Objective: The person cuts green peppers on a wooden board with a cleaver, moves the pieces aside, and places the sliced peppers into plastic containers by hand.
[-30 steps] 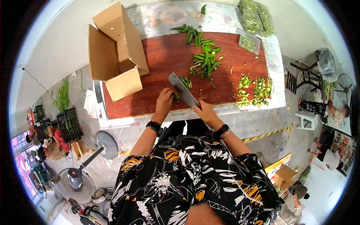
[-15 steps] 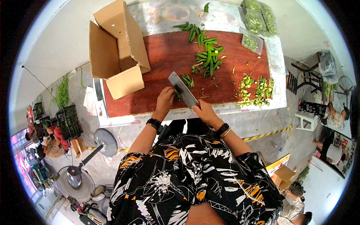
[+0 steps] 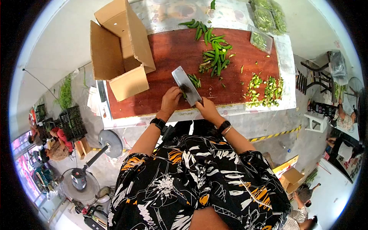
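Note:
My right hand (image 3: 209, 110) is wrapped round the handle end of a wide cleaver (image 3: 186, 85), its blade slanting up and left over the red-brown board (image 3: 165, 57). Just left of the blade, my left hand (image 3: 171, 100) is closed on a green pepper (image 3: 184, 95), mostly hidden by the fingers. Some cut green pieces (image 3: 194, 80) lie right of the blade. A pile of whole green peppers (image 3: 217, 57) is farther back on the board. Chopped pieces (image 3: 271, 92) form heaps at the board's right side.
An open cardboard box (image 3: 128, 85) stands at the board's left. Plastic packs of green pieces (image 3: 264, 19) sit at the back right, with another clear tray (image 3: 261, 41) in front. A standing fan (image 3: 79, 184) is on the floor at lower left. Other people are in the background.
The cleaver blade has turned slightly more upright, and its handle end has shifted a little left. My left hand stays beside it, holding the pepper. The whole view has shifted slightly.

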### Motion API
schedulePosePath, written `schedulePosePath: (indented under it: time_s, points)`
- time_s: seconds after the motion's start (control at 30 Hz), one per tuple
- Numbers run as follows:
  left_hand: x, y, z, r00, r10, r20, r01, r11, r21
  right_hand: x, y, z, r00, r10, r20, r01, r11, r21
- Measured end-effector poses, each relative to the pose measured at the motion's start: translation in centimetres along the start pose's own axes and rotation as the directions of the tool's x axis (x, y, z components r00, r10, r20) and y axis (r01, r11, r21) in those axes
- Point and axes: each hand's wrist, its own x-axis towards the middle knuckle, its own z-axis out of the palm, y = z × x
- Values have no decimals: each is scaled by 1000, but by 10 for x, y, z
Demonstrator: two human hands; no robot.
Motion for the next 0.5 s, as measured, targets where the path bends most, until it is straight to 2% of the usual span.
schedulePosePath:
  time_s: [0.13, 0.23, 0.3, 0.4, 0.47, 0.5]
  points:
    - [2, -3, 1, 1000, -9, -2, 9, 1000, -1, 12, 1, 8, 998, 55, -27, -53, 996, 76]
    - [3, -2, -1, 999, -13, 49, 13, 1000, 3, 18, -3, 5, 998, 22, -57, -17, 996, 83]
    - [2, -1, -2, 998, 41, 46, -44, 998, 53, 18, -8, -1, 985, -40, -165, 52, 996, 68]
    - [3, 2, -2, 998, 15, 57, -18, 999, 37, 17, -3, -14, 989, 33, -147, -8, 986, 169]
    - [4, 5, 0, 998, 14, 61, -17, 999, 48, 12, -6, -24, 992, 52, -116, -37, 990, 133]
    - [5, 7, 0, 998, 7, 68, -11, 998, 63, 9, -5, -25, 990, 51, -131, -26, 983, 182]
